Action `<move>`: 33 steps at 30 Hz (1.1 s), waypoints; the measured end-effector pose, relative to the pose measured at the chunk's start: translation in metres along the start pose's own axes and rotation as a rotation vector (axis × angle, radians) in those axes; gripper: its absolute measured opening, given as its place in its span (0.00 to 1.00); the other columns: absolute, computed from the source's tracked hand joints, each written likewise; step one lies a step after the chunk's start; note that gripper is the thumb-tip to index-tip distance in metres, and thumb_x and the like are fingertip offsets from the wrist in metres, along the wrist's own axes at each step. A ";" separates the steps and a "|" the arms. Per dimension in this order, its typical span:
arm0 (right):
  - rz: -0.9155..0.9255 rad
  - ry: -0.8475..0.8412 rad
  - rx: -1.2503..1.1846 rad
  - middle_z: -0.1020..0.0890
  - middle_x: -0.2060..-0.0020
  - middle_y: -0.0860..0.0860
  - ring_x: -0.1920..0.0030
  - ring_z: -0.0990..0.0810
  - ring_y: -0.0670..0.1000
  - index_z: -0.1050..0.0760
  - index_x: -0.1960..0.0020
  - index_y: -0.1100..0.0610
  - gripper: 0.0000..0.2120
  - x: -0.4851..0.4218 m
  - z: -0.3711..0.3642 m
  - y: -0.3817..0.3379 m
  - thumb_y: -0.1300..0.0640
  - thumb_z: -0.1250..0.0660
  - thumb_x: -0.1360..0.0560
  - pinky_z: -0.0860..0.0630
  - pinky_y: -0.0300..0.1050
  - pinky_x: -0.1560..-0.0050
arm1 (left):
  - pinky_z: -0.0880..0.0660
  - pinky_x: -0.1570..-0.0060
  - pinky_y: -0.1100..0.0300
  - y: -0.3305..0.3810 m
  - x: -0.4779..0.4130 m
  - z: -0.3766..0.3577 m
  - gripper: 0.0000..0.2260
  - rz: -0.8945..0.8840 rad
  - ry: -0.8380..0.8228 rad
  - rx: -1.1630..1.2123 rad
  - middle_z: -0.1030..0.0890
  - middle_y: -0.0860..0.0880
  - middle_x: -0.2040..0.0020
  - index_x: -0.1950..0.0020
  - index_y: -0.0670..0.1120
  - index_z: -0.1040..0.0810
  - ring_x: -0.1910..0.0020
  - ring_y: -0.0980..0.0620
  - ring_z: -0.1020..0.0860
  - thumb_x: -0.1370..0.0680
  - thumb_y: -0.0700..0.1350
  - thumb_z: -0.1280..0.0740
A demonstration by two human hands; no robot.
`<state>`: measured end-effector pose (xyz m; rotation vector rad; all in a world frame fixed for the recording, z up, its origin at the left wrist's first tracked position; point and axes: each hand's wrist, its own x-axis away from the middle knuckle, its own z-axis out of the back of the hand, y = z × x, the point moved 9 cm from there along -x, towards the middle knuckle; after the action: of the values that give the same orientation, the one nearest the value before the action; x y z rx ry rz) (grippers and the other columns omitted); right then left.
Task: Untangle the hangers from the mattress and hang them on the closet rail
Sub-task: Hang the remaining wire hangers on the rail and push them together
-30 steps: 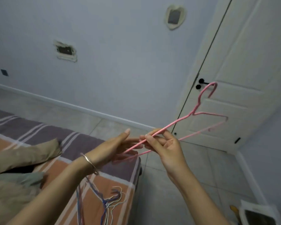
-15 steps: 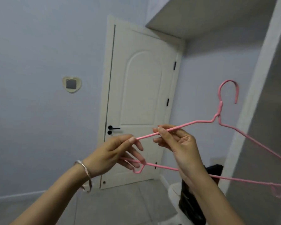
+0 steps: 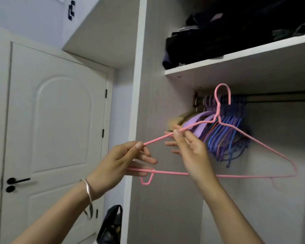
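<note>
Pink hanger point(image 3: 264, 143) pinched in left hand point(image 3: 118, 161) and right hand point(image 3: 192, 150), hook overlapping dim closet rail point(image 3: 275, 98).

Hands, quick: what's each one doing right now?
Left hand: closed, pinching the pink hanger at its left end.
Right hand: closed, pinching the same hanger's upper wire.

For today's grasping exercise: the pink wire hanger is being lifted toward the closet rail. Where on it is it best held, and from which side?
Grip the pink hanger on its left sloping shoulder wire, coming from below and the room side, as the right hand and left hand do. That leaves the upright hook clear to go over the rail, probably to the right of the hung hangers.
</note>
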<state>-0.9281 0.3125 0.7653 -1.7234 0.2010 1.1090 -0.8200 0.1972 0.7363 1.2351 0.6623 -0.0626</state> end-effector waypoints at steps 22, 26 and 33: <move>-0.089 0.270 0.065 0.29 0.34 0.46 0.35 0.32 0.44 0.36 0.29 0.49 0.21 -0.103 0.207 0.036 0.45 0.50 0.20 0.38 0.48 0.30 | 0.23 0.67 0.68 0.023 -0.176 -0.217 0.14 -0.037 -0.080 0.179 0.20 0.46 0.53 0.45 0.40 0.28 0.62 0.52 0.23 0.17 0.44 0.51; -0.125 0.301 0.097 0.36 0.27 0.48 0.28 0.37 0.47 0.39 0.27 0.49 0.23 -0.115 0.223 0.050 0.44 0.50 0.20 0.41 0.45 0.30 | 0.24 0.65 0.63 0.023 -0.193 -0.231 0.14 -0.010 -0.095 0.166 0.21 0.46 0.55 0.46 0.39 0.29 0.62 0.50 0.25 0.17 0.44 0.52; -0.192 0.329 0.106 0.37 0.27 0.51 0.27 0.39 0.50 0.39 0.27 0.53 0.22 -0.122 0.227 0.061 0.47 0.50 0.19 0.39 0.44 0.33 | 0.25 0.57 0.60 0.007 -0.204 -0.230 0.14 0.001 -0.066 0.141 0.21 0.38 0.50 0.50 0.39 0.28 0.58 0.47 0.24 0.17 0.42 0.52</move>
<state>-1.1636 0.4266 0.8064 -1.7804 0.2862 0.6603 -1.0827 0.3420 0.8051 1.3628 0.6074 -0.1505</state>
